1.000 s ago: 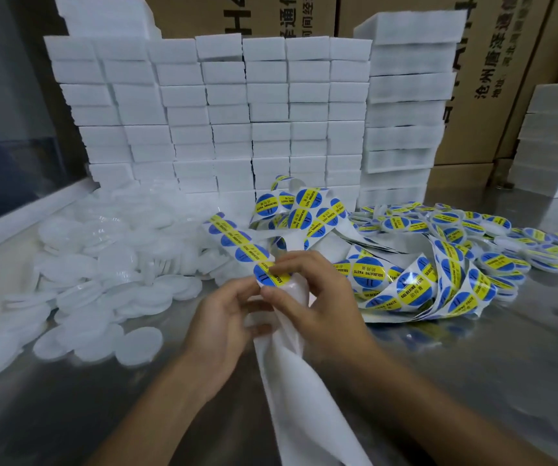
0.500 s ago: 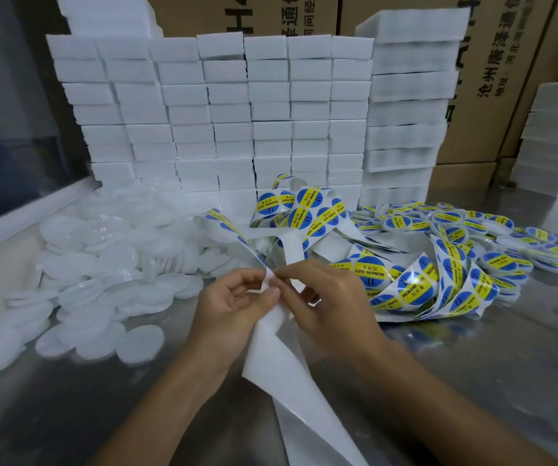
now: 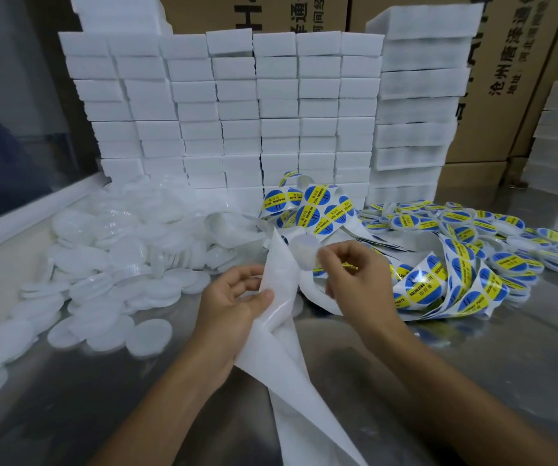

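My left hand grips the white backing strip of a sticker roll, thumb on its glossy face. My right hand pinches a round sticker that is peeled off the strip, its pale back side turned toward me. The strip with round blue-and-yellow stickers curls across the metal table behind and to the right of my hands. Its bare tail runs down between my forearms.
A heap of plain white round lids covers the left of the table. Lids with stickers on them pile up at the right. Stacked white foam blocks form a wall at the back, with cardboard boxes behind.
The two hands, close together on the strip before, have moved apart. My right hand has pulled a sticker free of the backing, while my left hand holds the backing lower down.
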Demonstrator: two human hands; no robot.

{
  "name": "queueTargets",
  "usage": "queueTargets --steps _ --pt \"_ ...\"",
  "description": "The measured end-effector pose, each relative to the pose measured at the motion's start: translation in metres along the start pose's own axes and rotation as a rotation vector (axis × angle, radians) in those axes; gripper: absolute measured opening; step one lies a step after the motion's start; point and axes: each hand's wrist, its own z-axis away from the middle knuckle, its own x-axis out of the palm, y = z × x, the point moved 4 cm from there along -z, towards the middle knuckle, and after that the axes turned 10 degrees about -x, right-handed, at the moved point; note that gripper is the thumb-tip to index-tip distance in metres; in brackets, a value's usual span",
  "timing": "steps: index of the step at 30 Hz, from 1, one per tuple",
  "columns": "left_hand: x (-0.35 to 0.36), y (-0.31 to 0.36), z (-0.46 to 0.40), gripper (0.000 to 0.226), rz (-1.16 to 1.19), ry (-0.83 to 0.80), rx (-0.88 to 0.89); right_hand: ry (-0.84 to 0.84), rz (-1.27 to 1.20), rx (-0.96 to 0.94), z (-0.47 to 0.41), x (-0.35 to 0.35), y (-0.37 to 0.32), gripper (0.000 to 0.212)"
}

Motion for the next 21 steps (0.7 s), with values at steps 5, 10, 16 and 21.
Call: queueTargets --steps 5,10,16,21 --pt "-0.001 -0.006 -0.004 0.027 0.128 0.056 -0.064 -0.062 -0.561 0.262 0.009 0.02 -0.003 0.009" --pt "0.001 -0.01 -0.003 0.022 -0.088 0.07 0.041 -0.222 -0.726 0.314 0.027 0.045 -0.001 0.006" --pt "-0.003 0.003 -0.001 0.01 -0.527 0.052 0.121 -0.245 -0.769 0.403 0.031 0.049 0.008 0.028" --pt "-0.049 0.021 0.041 0.015 -0.915 0.318 0.439 -0.271 -0.669 0.426 0.037 0.052 0.009 0.014"
